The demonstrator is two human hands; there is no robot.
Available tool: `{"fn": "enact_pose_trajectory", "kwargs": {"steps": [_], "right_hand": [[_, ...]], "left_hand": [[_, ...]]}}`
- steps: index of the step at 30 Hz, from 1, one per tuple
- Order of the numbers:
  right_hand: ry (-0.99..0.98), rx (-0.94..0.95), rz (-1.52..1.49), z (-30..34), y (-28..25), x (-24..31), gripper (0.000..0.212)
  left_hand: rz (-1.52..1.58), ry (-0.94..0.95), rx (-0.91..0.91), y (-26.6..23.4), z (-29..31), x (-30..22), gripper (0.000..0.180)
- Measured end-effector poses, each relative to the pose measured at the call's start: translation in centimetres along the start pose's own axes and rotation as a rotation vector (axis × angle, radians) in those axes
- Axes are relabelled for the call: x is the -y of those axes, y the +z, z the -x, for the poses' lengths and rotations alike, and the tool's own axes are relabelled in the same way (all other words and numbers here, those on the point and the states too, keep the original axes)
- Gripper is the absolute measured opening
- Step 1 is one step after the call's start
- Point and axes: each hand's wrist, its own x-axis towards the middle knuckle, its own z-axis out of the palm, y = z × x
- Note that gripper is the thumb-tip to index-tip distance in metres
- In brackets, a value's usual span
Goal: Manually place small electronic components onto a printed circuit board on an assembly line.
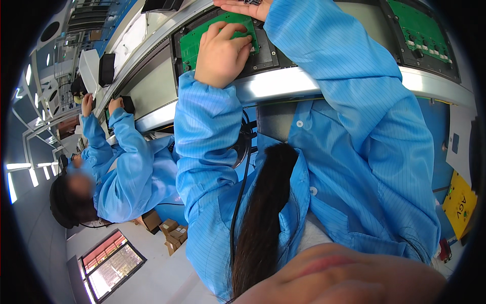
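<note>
Green circuit board (195,43) lies in a dark tray (266,53) on the conveyor line at the top of the view, close behind the bright metal rail (283,83) that forms the near edge of the line. The left hand (223,50) rests flat on the board's right part, fingers curled over its far edge, so the grip presses down on the board rather than pinching it. The right hand (243,7) sits just beyond the board at the upper edge of the view, palm up and fingers spread, with a few small dark parts (251,2) lying in it; the frame cuts off most of the hand.

Both blue sleeves reach up over the rail, and the right sleeve (349,86) covers the tray's right side. A second green board (420,28) lies in its own dark tray well apart to the right, with a bare stretch of line between. To the left of the tray the line's surface runs bare toward a co-worker (121,167) in blue, whose hands are at a dark tray (126,105) further along the same line. Cardboard boxes (169,230) stand on the floor below.
</note>
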Motion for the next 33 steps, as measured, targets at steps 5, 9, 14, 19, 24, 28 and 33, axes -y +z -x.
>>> {"fn": "enact_pose_trajectory", "kwargs": {"steps": [5,9,14,19,24,28,33], "right_hand": [[-0.246,0.217,0.426,-1.6,0.9,-1.0,0.048],[-0.36,0.145,0.634,1.2,3.4,-2.4,0.047],[-0.119,0.364,0.276,0.7,1.4,-0.1,0.047],[-0.014,0.246,0.14,-0.5,-0.7,1.6,0.047],[0.003,0.056,0.086,-0.6,-0.8,1.1,0.047],[0.007,0.067,0.091,-0.7,-1.1,1.6,0.047],[0.001,0.115,0.1,-0.3,-1.3,1.6,0.046]], "left_hand": [[0.02,0.048,-0.027,-0.2,-0.5,0.2,0.012],[0.179,-0.039,-0.114,-0.5,-0.4,1.3,0.014],[0.118,-0.057,-0.096,0.2,-0.8,1.9,0.014],[0.058,0.014,-0.068,0.8,-1.1,2.0,0.014],[-0.002,0.027,-0.084,0.9,-0.9,1.9,0.013],[0.032,0.02,-0.111,0.7,-0.9,1.7,0.013],[0.083,0.025,-0.132,0.4,-1.4,0.7,0.011]]}}
